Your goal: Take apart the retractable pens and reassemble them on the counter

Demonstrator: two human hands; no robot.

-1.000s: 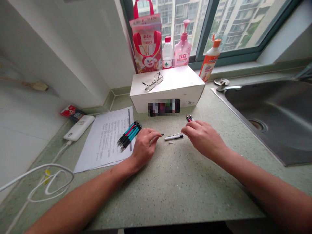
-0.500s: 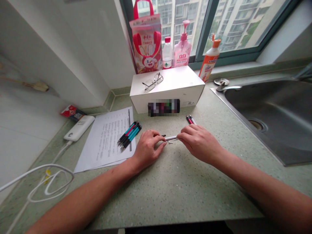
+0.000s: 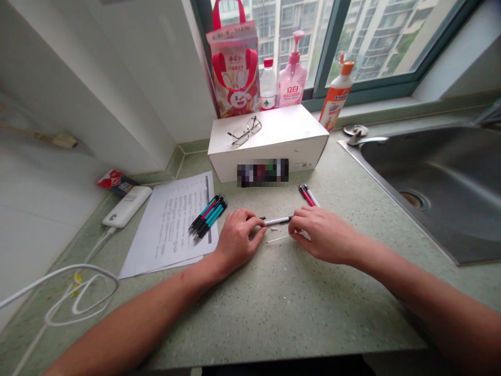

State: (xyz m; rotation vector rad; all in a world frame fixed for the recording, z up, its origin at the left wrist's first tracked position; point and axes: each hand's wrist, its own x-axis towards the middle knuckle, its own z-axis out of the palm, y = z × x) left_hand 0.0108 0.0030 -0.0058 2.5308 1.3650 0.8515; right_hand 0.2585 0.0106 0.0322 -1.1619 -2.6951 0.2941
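Observation:
My left hand (image 3: 238, 242) rests on the green counter, its fingers curled round the left end of a white pen barrel (image 3: 277, 221). My right hand (image 3: 323, 236) is closed at the barrel's right end, and a thin pale refill (image 3: 277, 239) runs from its fingertips along the counter. What the right fingers pinch is partly hidden. A bundle of blue, red and black pens (image 3: 208, 211) lies on a printed sheet (image 3: 172, 222) left of my left hand. Two more pens (image 3: 308, 195) lie just beyond my right hand.
A white box (image 3: 274, 138) with glasses (image 3: 245, 130) on it stands behind the hands, with a bag and bottles at the window. A steel sink (image 3: 442, 177) is at the right. A power bank (image 3: 127, 205) and white cable (image 3: 74, 287) lie at the left.
Both hands closed in on the white pen barrel, which lay free between them a second ago. My right hand then drew back toward me, and a thin refill now shows below the barrel.

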